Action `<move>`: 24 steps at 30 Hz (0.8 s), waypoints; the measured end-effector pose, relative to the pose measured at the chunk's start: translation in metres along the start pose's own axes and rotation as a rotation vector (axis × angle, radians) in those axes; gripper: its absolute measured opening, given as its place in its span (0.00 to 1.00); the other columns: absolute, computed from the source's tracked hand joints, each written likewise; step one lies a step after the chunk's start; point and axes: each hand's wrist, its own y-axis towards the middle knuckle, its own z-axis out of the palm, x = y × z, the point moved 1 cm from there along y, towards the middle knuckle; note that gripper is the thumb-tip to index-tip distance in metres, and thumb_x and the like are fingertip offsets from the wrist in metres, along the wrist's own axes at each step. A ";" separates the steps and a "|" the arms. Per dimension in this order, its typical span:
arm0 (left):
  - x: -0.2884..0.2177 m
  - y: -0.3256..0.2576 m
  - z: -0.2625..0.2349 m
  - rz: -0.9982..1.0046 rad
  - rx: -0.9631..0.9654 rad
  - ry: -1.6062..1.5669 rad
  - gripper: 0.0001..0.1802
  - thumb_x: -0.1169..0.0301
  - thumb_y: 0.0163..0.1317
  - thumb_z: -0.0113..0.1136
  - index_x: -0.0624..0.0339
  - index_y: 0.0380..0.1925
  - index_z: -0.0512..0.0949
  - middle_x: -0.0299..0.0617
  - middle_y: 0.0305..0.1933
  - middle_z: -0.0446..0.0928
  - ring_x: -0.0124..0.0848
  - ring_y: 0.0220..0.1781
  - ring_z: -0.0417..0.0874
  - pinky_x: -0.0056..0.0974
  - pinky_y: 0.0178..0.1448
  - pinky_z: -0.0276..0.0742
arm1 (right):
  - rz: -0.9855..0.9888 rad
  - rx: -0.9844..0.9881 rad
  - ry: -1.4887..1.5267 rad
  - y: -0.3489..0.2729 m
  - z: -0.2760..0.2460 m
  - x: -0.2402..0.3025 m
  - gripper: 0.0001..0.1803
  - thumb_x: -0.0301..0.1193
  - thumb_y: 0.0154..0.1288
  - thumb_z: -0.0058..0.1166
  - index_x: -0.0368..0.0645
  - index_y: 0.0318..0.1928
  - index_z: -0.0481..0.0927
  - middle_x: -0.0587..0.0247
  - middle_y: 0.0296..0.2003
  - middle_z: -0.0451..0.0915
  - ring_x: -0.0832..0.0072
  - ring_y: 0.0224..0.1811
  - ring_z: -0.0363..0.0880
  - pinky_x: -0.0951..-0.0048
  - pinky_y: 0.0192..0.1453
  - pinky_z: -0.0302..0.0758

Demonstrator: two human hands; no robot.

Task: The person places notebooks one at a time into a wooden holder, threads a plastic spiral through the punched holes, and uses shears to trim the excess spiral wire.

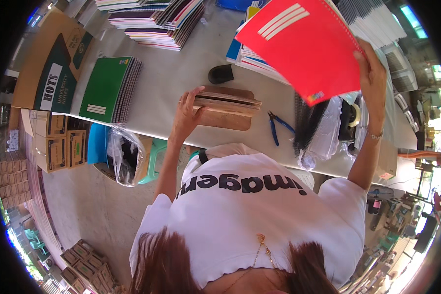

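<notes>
Up at the right, my right hand [372, 73] grips a red notebook [299, 46] by its edge, where a row of punched holes runs. The notebook is raised and tilted above the table, with three pale lines on its cover. My left hand [185, 113] is closed round the left end of a wooden slotted block [228, 104], which stands on the table in front of me. Just beyond the block lies a small black rounded object [221, 74]. To the block's right are blue-handled cutters [279, 127], their handles spread.
Green spiral notebooks [108, 90] are stacked at the left beside a large carton [51, 63]. More notebook stacks [161, 22] stand at the far side. Black binding coils [309, 125] and clear plastic [330, 130] lie at the right. Below the table's left edge is a plastic-lined box [127, 159].
</notes>
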 end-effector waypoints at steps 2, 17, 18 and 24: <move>0.001 -0.004 -0.001 -0.027 -0.007 0.010 0.31 0.68 0.58 0.65 0.50 0.63 0.65 0.48 0.53 0.72 0.51 0.56 0.72 0.51 0.59 0.69 | -0.031 0.058 0.083 -0.014 0.013 -0.008 0.12 0.27 0.70 0.49 0.42 0.51 0.78 0.50 0.43 0.82 0.59 0.42 0.83 0.68 0.48 0.76; -0.008 -0.002 -0.004 -0.033 -0.032 -0.013 0.35 0.65 0.58 0.67 0.58 0.64 0.63 0.51 0.60 0.68 0.49 0.61 0.70 0.48 0.64 0.67 | -0.090 0.227 0.185 -0.065 0.060 -0.039 0.13 0.20 0.65 0.50 0.38 0.50 0.78 0.52 0.43 0.82 0.61 0.42 0.83 0.71 0.45 0.78; -0.005 -0.003 -0.002 -0.018 -0.083 -0.027 0.37 0.62 0.58 0.67 0.57 0.65 0.62 0.51 0.62 0.67 0.49 0.62 0.69 0.49 0.65 0.67 | -0.099 0.224 0.166 -0.066 0.060 -0.036 0.14 0.19 0.64 0.50 0.39 0.50 0.78 0.53 0.44 0.82 0.62 0.42 0.84 0.70 0.45 0.78; -0.002 0.002 -0.004 -0.139 -0.253 -0.431 0.53 0.43 0.51 0.68 0.56 0.70 0.55 0.49 0.64 0.62 0.44 0.66 0.65 0.51 0.69 0.60 | -0.337 0.295 -0.113 -0.074 0.082 0.030 0.21 0.21 0.58 0.51 0.52 0.53 0.78 0.63 0.49 0.82 0.66 0.41 0.85 0.65 0.40 0.82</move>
